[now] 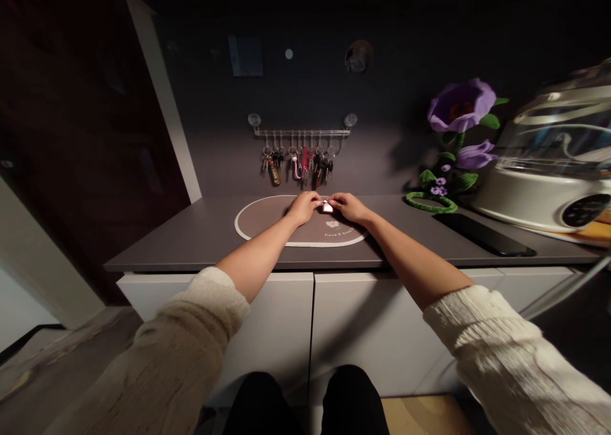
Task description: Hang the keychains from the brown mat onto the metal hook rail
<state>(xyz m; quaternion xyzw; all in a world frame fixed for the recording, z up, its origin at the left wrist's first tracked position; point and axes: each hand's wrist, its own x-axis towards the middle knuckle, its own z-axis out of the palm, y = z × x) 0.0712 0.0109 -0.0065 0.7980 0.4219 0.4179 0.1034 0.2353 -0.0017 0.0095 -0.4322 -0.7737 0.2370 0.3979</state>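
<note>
My left hand [305, 207] and my right hand [349, 206] meet over the back of an oval brown mat [267, 222] with a white border. Between their fingertips is a small, bright white tag [327, 208] with a reddish edge, too small and glaring to make out its exact kind. Both hands are closed in a pinch on it, one from each side. Straight behind them, several bunches of keys [275, 161] hang from a clear hook rail [305, 132] on the wall.
Purple flowers [462, 107] with a green ring base stand at the right of the grey counter [176, 244]. A black phone [484, 233] lies in front of a cream appliance [525, 196] with a transparent upper part. White cabinet doors [267, 320] are below.
</note>
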